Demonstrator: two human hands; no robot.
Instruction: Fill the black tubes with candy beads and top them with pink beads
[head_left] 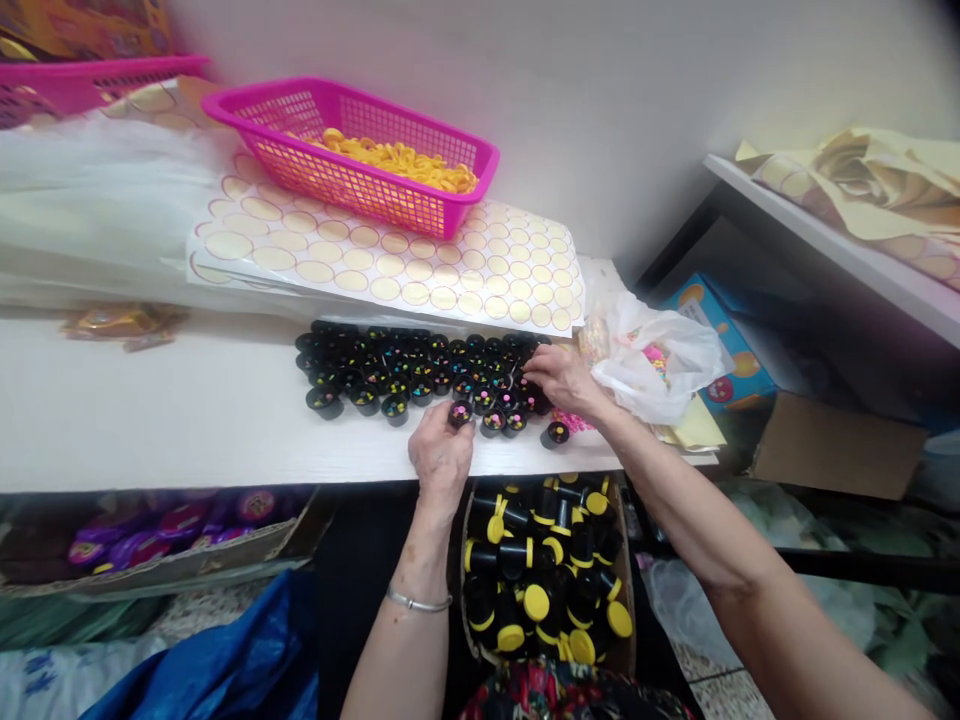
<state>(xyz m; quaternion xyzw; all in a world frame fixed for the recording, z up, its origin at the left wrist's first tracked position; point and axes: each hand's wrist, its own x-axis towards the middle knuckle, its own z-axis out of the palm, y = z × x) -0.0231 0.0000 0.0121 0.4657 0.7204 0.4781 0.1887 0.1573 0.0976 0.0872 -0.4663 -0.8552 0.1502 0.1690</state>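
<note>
Near the table's front edge, my left hand [442,447] grips a small round black cup [460,412] with pink and yellow bits inside. Packed rows of similar black cups [397,385] stand upright just beyond it, with coloured bits in them. My right hand [559,375] reaches over the right end of these rows, its fingers pinched together. Whatever is between those fingertips is hidden. Beside the right wrist lie loose pink pieces [571,421] on the table, and a single black cup [556,434] stands apart in front of them.
A pink basket [360,198] of yellow pieces rests on sheets of round stickers [315,250]. To the right are a white plastic bag [656,355] and a blue box [720,340]. Below the table edge, a carton holds black containers with yellow lids [536,602].
</note>
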